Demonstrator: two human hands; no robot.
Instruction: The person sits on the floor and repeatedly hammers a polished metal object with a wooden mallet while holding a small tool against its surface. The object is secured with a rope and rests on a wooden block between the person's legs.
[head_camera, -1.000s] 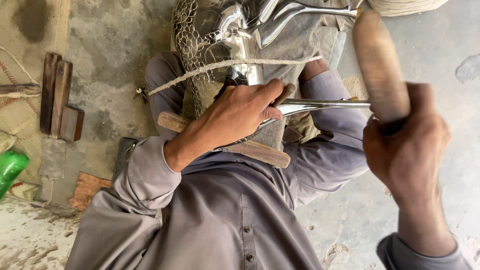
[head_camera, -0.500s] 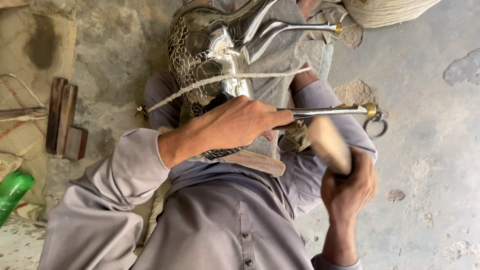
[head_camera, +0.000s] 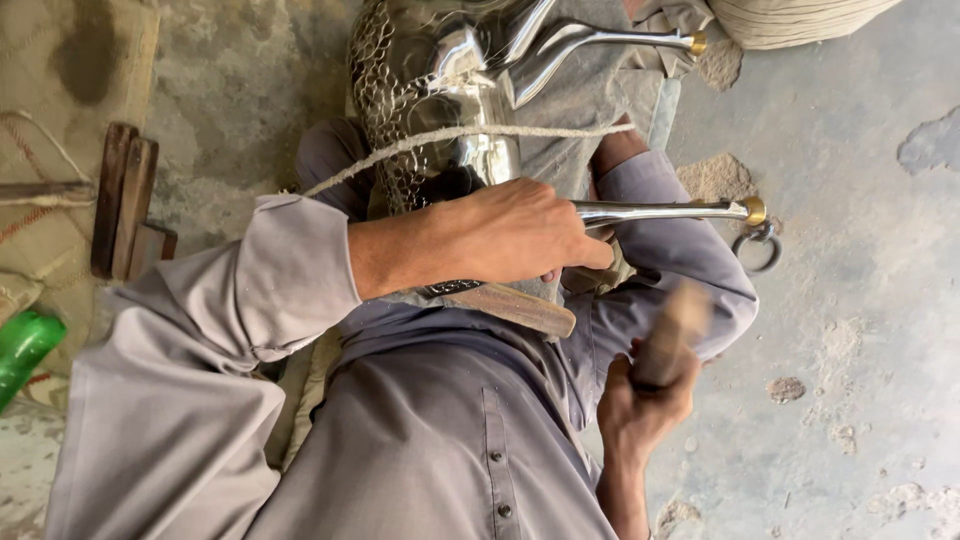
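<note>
At 9 o'clock a green bottle (head_camera: 22, 345) and wooden blocks (head_camera: 125, 200) lie on the floor. The left hand (head_camera: 520, 235) wraps its fingers tight around the chrome spout (head_camera: 665, 211) of the hammered metal vessel (head_camera: 440, 120) on the lap — much of its skin already dimpled. At 5 o'clock the right hand (head_camera: 640, 405) clenches a wooden mallet (head_camera: 675, 325), blurred.

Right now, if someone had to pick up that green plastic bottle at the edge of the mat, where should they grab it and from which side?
Probably around the rounded body of the green bottle, coming from above. It lies on its side on the ground by the woven mat, so its upper curve is open. Its other end is cut off by the picture's edge, so a grip on the neck can't be judged.
</note>
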